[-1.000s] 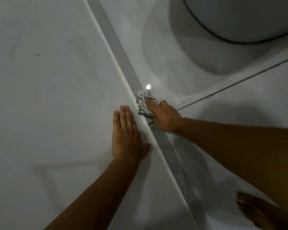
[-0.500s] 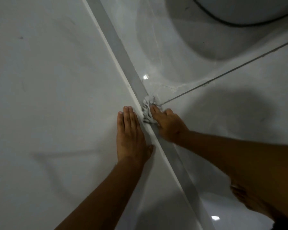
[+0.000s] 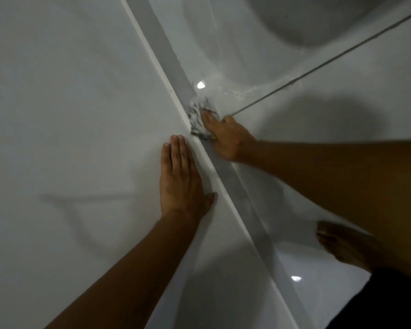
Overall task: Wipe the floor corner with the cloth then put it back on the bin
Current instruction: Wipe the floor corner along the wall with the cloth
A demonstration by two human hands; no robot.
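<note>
A crumpled white cloth with dark markings (image 3: 198, 115) is pressed against the grey skirting strip (image 3: 169, 53) where the white wall meets the glossy floor. My right hand (image 3: 226, 135) lies on the cloth, fingers gripping it from the right. My left hand (image 3: 180, 179) rests flat on the white wall (image 3: 69, 115), fingers together, just left of the cloth. The bin is out of view; only its dark round shadow (image 3: 301, 27) shows at the top.
A dark grout line (image 3: 323, 65) runs from the cloth up to the right across the floor tiles. My bare foot (image 3: 337, 243) stands on the floor at the lower right. Light reflections glint on the tiles.
The view has tilted downward, so the bin has slid out of the top of the picture. My right hand with the cloth has rubbed a short way along the skirting. The left hand stays planted.
</note>
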